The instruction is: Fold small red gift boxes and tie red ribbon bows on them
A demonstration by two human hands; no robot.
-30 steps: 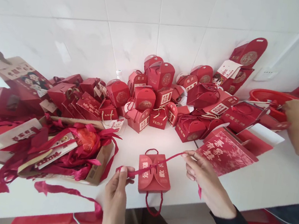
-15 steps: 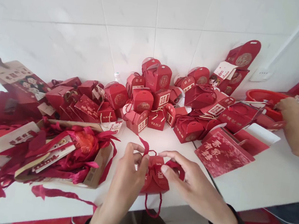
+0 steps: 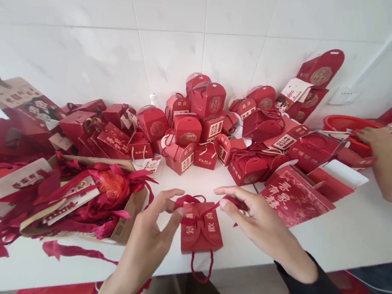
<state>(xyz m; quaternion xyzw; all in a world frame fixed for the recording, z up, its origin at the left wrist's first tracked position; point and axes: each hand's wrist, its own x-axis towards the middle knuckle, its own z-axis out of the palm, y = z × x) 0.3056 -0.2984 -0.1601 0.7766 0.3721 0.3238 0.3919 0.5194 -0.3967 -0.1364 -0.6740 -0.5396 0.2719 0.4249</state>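
In front of me a small red gift box (image 3: pixel 202 232) with pale characters lies at the table's front edge. Its lower cord handle (image 3: pixel 201 268) hangs over the edge. A red ribbon (image 3: pixel 198 219) crosses the box top and spreads to both sides. My left hand (image 3: pixel 157 224), left of the box, pinches one part of the ribbon between thumb and fingers. On the other side my right hand (image 3: pixel 253 217) pinches another part, with an end dangling below its fingers. Left of my hands stands a cardboard box (image 3: pixel 124 224) full of loose red ribbons (image 3: pixel 102 202).
Red gift boxes (image 3: pixel 207 102) are piled along the wall. A large red paper bag (image 3: pixel 295 198) lies to the right. At far right another person's hands (image 3: pixel 377 139) work over a red basin (image 3: pixel 347 122). One loose ribbon (image 3: pixel 76 251) lies near the front edge.
My hands have moved apart, drawing the ribbon out to both sides. More of the gift box's top shows between them. The other person's hands have shifted slightly at the basin.
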